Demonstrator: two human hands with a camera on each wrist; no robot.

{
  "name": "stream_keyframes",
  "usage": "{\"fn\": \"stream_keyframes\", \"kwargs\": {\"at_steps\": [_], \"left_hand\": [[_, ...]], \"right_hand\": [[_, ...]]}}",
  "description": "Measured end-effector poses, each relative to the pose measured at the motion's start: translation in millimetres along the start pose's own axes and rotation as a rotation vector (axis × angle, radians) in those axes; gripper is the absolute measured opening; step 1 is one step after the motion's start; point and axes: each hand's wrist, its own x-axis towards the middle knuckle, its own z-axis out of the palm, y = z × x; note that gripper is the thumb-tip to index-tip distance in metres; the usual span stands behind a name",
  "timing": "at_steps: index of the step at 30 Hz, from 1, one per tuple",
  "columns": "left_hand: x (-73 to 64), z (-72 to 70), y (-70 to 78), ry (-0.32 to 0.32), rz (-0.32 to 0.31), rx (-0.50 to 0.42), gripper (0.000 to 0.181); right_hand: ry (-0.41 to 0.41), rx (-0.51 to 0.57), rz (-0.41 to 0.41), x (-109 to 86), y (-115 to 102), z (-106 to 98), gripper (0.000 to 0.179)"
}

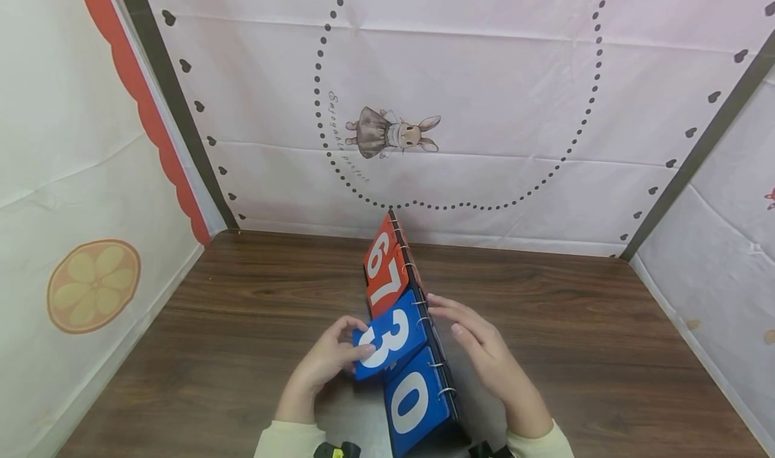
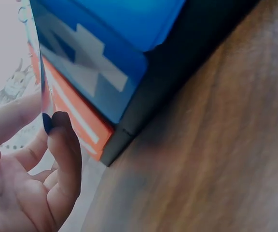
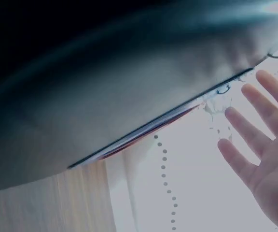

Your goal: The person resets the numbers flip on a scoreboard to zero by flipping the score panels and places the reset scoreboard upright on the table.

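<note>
A tabletop flip scoreboard with a black stand [image 2: 158, 92] and metal rings stands on the table. My left hand [image 1: 327, 356] pinches the free edge of a blue number card marked 3 [image 1: 393, 333], which is lifted off the stand. Beneath it, the left wrist view shows a blue card with a white 4 [image 2: 93, 60]. Another blue card, marked 0 [image 1: 410, 402], hangs nearer to me. Farther off are red cards [image 1: 381, 246] reading 6 and what looks like 1 or 7. My right hand [image 1: 484, 350], fingers extended, is beside the ring spine on the scoreboard's other side.
Brown wood-grain tabletop [image 1: 272, 276] lies around the scoreboard. A white cloth backdrop [image 1: 484, 108] with dotted lines and a rabbit print rises behind it, and white cloth walls [image 1: 72, 196] stand at both sides.
</note>
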Motion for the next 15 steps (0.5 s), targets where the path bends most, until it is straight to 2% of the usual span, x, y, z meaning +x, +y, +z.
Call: {"fn": "stream_keyframes", "kwargs": {"at_steps": [7, 15], "left_hand": [[4.2, 9.5, -3.0, -0.028, -0.005, 0.03, 0.05], [5.5, 18.8, -1.8, -0.019, -0.022, 0.071, 0.052]], "right_hand": [[0.042, -0.046, 0.116, 0.2, 9.0, -2.7, 0.032], [-0.054, -0.144, 0.356, 1.2, 16.4, -3.0, 0.049]]}}
